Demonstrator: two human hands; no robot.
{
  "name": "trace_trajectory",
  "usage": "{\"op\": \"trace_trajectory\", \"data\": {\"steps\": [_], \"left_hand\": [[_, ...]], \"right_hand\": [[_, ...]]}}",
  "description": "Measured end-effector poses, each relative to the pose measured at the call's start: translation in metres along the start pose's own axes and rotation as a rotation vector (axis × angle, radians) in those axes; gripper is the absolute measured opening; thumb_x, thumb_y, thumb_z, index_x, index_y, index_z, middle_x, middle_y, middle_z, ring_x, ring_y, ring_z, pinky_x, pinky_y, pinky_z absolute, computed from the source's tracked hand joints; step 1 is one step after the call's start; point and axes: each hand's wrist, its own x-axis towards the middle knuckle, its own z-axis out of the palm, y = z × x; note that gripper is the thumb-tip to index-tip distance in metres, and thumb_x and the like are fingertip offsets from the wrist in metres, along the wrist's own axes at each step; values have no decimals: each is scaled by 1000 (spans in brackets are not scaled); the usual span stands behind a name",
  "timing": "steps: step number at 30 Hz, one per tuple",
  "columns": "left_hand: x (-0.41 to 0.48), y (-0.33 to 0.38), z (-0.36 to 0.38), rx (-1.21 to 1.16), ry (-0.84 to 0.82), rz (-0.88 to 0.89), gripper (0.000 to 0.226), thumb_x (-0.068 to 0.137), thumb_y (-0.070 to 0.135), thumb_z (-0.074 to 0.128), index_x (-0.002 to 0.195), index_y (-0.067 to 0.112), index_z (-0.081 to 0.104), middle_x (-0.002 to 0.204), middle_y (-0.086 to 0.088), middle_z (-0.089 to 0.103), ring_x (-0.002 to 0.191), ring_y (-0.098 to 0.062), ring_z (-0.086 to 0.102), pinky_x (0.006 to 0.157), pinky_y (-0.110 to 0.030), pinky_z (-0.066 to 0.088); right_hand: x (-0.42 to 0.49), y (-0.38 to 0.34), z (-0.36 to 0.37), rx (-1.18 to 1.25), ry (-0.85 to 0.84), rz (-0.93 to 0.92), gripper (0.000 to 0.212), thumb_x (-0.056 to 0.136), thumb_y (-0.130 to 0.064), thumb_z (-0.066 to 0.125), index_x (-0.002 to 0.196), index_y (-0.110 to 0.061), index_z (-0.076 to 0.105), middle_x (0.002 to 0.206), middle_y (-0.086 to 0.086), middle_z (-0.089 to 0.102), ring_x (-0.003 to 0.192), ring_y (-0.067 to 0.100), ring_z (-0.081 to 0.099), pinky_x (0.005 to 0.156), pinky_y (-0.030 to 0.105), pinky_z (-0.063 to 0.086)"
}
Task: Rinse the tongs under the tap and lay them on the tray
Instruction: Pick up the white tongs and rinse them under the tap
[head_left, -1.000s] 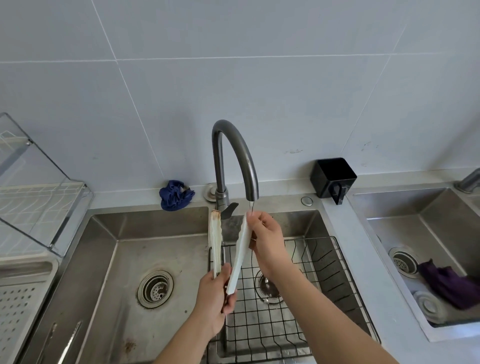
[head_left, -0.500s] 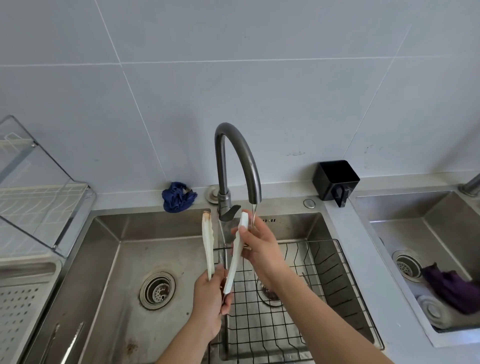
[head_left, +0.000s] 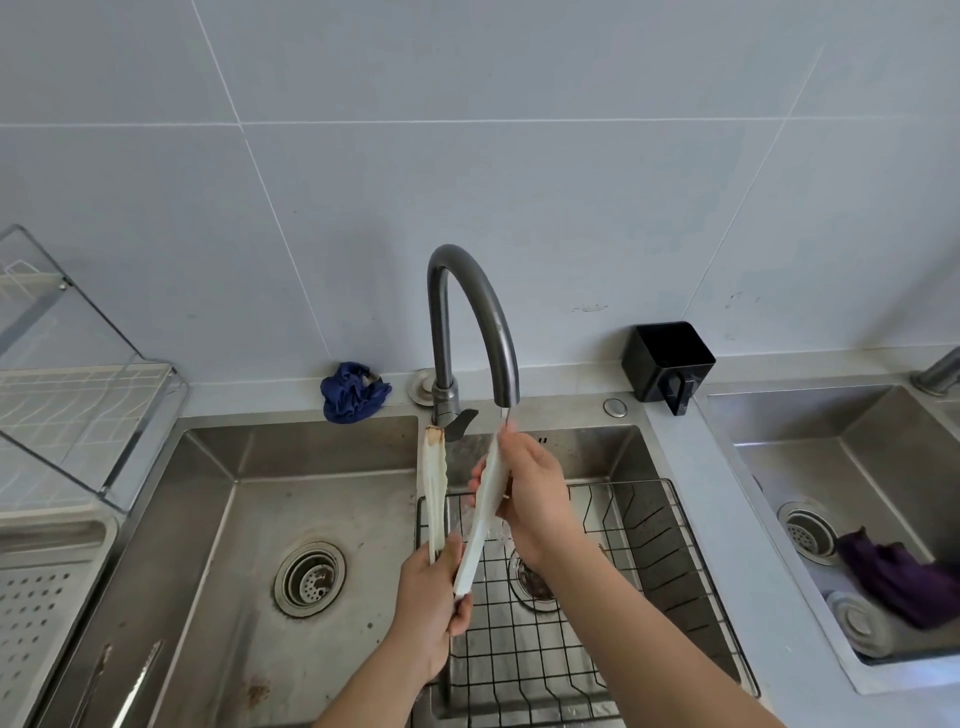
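White tongs (head_left: 435, 488) stand tips-up over the sink, their two arms spread in a V. My left hand (head_left: 428, 597) grips their hinge end from below. My right hand (head_left: 530, 493) is curled round the right arm of the tongs, high up near its tip, right beneath the spout of the dark grey tap (head_left: 470, 322). A thin stream of water runs onto that arm and splashes below. The left arm's tip carries a brown stain. A white perforated tray (head_left: 36, 613) lies at the far left.
A black wire basket (head_left: 649, 571) sits in the right half of the steel sink (head_left: 208, 519). Metal tongs (head_left: 130, 680) lie in the left basin. A blue cloth (head_left: 350, 392), a black cup (head_left: 667, 364), a clear dish rack (head_left: 67, 415) and a second sink (head_left: 857, 467) with cloths surround it.
The tongs shifted slightly left and then back under the spout. My right hand has slid along the right arm of the tongs while my left keeps hold of the hinge end.
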Motion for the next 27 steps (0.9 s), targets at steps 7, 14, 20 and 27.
{"op": "trace_trajectory", "data": {"steps": [7,14,20,27], "left_hand": [[6,-2,5,-29,31,-4,34,96,41,60,93,8,59,51,0,43,38,-13,38,32,-18,23],[1,0,18,66,86,144,34,98,40,56,91,7,61,50,-1,48,34,-15,41,32,-21,26],[-3,5,23,77,27,147,36,100,40,55,94,6,63,53,-4,50,36,-18,41,34,-23,26],[-5,9,27,202,-79,207,42,87,55,62,103,17,70,85,-4,76,73,-22,73,61,-39,58]], "right_hand": [[-8,-2,-5,253,-161,-25,28,96,-9,65,122,0,65,95,15,69,83,27,66,79,41,56],[0,-4,10,-434,213,-299,35,99,-50,56,94,-15,55,64,4,65,42,19,59,40,26,47],[-7,4,-7,-82,49,-69,43,98,-49,58,103,-7,62,74,12,66,55,25,59,53,35,53],[-18,-1,-15,-147,-75,-133,20,89,-18,75,93,-8,59,68,14,59,47,24,50,48,33,47]]}}
